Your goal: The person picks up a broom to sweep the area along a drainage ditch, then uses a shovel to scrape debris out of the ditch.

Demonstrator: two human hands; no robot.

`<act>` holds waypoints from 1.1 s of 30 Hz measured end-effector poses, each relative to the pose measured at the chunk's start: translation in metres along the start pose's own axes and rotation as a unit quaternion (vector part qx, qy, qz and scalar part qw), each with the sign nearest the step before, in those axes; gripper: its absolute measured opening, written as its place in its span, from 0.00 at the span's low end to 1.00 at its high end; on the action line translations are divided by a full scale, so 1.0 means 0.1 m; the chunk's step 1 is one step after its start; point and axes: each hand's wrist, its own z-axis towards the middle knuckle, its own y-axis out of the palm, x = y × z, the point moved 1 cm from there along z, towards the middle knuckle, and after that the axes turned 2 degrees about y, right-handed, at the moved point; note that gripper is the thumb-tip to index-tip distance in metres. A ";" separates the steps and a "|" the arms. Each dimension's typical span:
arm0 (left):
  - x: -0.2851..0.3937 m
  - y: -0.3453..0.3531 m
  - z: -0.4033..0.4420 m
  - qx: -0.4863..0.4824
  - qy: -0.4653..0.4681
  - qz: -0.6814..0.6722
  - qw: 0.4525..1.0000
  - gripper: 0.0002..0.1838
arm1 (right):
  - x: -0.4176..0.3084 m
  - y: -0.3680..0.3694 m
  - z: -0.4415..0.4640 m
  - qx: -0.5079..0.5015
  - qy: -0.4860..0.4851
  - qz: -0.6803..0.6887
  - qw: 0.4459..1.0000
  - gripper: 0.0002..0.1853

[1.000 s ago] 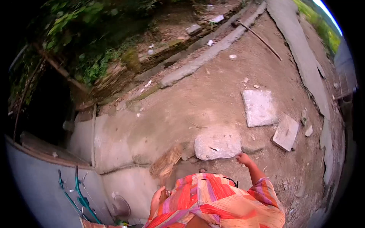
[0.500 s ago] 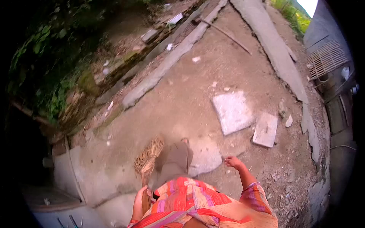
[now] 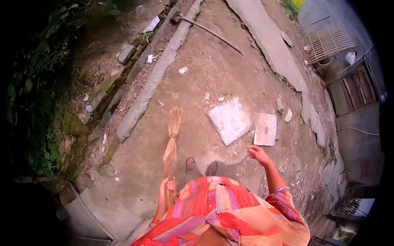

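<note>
My left hand (image 3: 168, 185) is wrapped round the handle of a straw broom (image 3: 170, 153), low at the left of my body. The broom points forward, its bound bristles fanning out over the dirt. My right hand (image 3: 256, 154) hangs out to the right with nothing in it, fingers loosely bent and apart. Beyond that hand, a small pale slab (image 3: 265, 129) lies on the ground. A larger whitish square slab (image 3: 230, 120) lies to its left.
A long-handled hoe (image 3: 213, 35) lies across the dirt ahead, its head by a concrete strip (image 3: 158, 78). Another broken strip (image 3: 266, 45) runs along the right. A slatted bamboo rack (image 3: 329, 43) stands against the wall. Stones and litter dot the ground; plants grow at left.
I have stepped forward, and the slabs and hoe appear shifted left in view. The broom has swung from a tilted position to point more straight ahead, still in my left hand.
</note>
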 end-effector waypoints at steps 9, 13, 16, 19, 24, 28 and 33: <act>0.07 0.65 0.69 0.148 0.032 0.256 0.955 0.17 | 1.26 -0.37 -0.18 -0.017 0.321 -0.068 0.945 0.16; -0.08 1.01 1.14 0.197 0.066 0.290 0.934 0.16 | 1.19 -0.51 0.38 0.011 0.296 0.005 0.955 0.15; 0.05 1.23 1.66 0.192 0.075 0.387 0.899 0.15 | 0.99 -0.66 1.20 0.007 0.293 -0.001 0.956 0.16; 0.12 1.73 2.45 0.228 0.073 0.482 0.843 0.18 | 0.67 -0.87 2.27 -0.043 0.249 0.003 0.968 0.16; -0.61 2.99 3.25 0.181 0.001 0.275 0.944 0.17 | -0.77 -1.38 3.29 -0.025 0.150 0.074 0.986 0.14; -1.14 3.70 3.77 0.149 0.040 0.297 0.942 0.18 | -1.81 -2.08 3.73 0.023 0.091 0.180 0.979 0.13; -1.51 4.33 4.36 0.042 -0.025 0.140 0.989 0.19 | -2.08 -2.61 4.06 0.096 0.100 0.220 0.965 0.10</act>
